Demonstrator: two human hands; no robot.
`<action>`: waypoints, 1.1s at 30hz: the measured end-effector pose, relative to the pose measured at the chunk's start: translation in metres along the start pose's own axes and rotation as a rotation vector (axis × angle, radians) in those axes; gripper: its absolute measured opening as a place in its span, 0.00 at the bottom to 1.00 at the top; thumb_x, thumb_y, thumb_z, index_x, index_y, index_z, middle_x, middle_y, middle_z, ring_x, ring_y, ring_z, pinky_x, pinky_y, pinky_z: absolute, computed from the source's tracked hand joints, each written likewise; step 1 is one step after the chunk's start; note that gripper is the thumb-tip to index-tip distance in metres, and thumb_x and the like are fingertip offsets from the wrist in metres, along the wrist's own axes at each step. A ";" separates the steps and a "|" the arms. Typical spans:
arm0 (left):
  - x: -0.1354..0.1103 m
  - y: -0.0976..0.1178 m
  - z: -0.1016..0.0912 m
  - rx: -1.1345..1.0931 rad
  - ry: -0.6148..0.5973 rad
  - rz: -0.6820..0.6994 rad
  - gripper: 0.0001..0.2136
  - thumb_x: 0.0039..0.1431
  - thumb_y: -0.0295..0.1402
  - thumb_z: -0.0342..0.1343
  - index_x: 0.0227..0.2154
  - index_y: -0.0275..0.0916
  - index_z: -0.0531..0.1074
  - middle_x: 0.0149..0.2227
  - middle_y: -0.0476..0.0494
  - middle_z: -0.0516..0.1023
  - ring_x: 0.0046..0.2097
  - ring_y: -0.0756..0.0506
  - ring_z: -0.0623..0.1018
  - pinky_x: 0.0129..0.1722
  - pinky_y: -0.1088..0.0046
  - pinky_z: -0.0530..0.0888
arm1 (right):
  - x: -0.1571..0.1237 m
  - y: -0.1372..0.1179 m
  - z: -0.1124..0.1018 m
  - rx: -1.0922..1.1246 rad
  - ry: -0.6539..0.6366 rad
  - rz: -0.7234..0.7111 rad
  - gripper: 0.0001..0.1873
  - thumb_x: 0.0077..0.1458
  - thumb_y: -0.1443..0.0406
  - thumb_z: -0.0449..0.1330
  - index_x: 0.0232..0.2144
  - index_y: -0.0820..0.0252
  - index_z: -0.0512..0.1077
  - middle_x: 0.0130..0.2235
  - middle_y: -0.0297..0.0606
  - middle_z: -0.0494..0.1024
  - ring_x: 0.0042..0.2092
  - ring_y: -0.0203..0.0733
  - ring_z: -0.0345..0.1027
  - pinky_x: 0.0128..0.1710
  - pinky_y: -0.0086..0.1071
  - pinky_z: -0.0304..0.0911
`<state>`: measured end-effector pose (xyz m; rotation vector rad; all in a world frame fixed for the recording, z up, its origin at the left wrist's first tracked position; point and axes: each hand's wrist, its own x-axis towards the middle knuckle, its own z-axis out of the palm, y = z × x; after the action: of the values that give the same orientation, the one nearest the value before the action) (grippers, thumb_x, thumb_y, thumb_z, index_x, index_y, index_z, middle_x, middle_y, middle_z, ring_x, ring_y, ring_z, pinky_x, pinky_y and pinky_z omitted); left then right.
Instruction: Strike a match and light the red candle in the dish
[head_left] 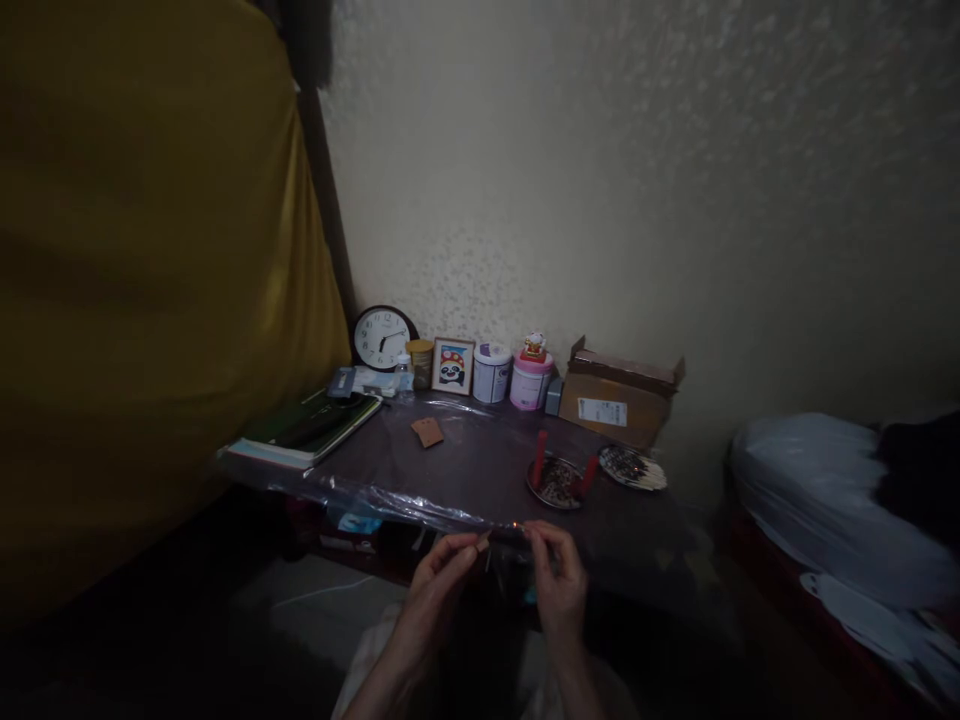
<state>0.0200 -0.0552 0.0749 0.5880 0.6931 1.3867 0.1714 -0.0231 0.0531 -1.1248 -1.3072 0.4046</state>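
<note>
My right hand [559,580] pinches a match [519,526] with a small orange glow at its tip, near the table's front edge. My left hand [442,575] is closed on a small pale piece [483,543], too dim to name, just left of the match. Beyond the hands, two red candles stand on a round dish [556,503] with dark burnt bits: a taller candle [539,460] upright at left, a shorter candle [589,475] tilted at right. Behind lies a plate [654,480] with dark and pale sticks on it.
A plastic-covered table [457,470] bears small brown cardboard pieces [427,432] and books [307,430]. Along the wall are a clock [382,338], a panda picture [452,367], a white tin [492,374], a pink tin [531,382] and a cardboard box [615,395]. A yellow curtain [165,250] hangs left.
</note>
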 end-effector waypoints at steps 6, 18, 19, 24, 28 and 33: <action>-0.004 -0.004 -0.011 0.065 0.105 0.008 0.12 0.41 0.35 0.64 0.32 0.41 0.76 0.39 0.42 0.80 0.45 0.39 0.75 0.46 0.64 0.68 | 0.007 -0.003 0.004 0.073 0.114 0.052 0.08 0.50 0.60 0.58 0.27 0.60 0.72 0.31 0.38 0.77 0.34 0.40 0.70 0.33 0.33 0.67; -0.005 -0.004 -0.037 0.019 0.195 -0.008 0.16 0.42 0.38 0.63 0.36 0.39 0.74 0.46 0.38 0.77 0.44 0.40 0.76 0.45 0.62 0.70 | 0.021 0.001 -0.010 0.002 0.202 0.114 0.09 0.48 0.59 0.59 0.26 0.60 0.72 0.30 0.36 0.76 0.34 0.41 0.70 0.34 0.33 0.66; -0.006 -0.004 -0.039 0.012 0.184 -0.015 0.16 0.43 0.38 0.63 0.37 0.40 0.74 0.46 0.38 0.77 0.43 0.42 0.76 0.44 0.63 0.70 | 0.022 0.002 -0.010 0.013 0.215 0.138 0.09 0.48 0.59 0.59 0.27 0.60 0.72 0.30 0.35 0.76 0.33 0.41 0.70 0.33 0.32 0.66; -0.006 -0.006 -0.052 -0.011 0.139 -0.019 0.14 0.45 0.36 0.62 0.36 0.41 0.74 0.46 0.41 0.77 0.39 0.45 0.77 0.40 0.68 0.71 | 0.027 0.013 -0.009 0.070 0.254 0.174 0.12 0.47 0.57 0.59 0.25 0.60 0.72 0.27 0.35 0.76 0.32 0.41 0.69 0.33 0.33 0.65; -0.005 -0.014 -0.062 -0.035 0.174 -0.020 0.14 0.44 0.35 0.63 0.36 0.41 0.74 0.44 0.41 0.78 0.37 0.46 0.78 0.38 0.68 0.72 | 0.028 0.013 -0.011 0.060 0.257 0.189 0.12 0.48 0.57 0.59 0.26 0.60 0.72 0.29 0.37 0.76 0.33 0.42 0.69 0.33 0.33 0.64; -0.001 -0.026 -0.075 -0.053 0.143 -0.021 0.12 0.46 0.36 0.62 0.35 0.41 0.74 0.45 0.42 0.78 0.35 0.47 0.77 0.38 0.69 0.72 | 0.030 0.003 -0.016 0.039 0.249 0.242 0.11 0.49 0.59 0.58 0.27 0.61 0.73 0.29 0.37 0.76 0.34 0.43 0.69 0.35 0.32 0.64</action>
<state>-0.0184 -0.0604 0.0054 0.4412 0.7724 1.4335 0.1957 -0.0044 0.0692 -1.2621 -0.9461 0.4503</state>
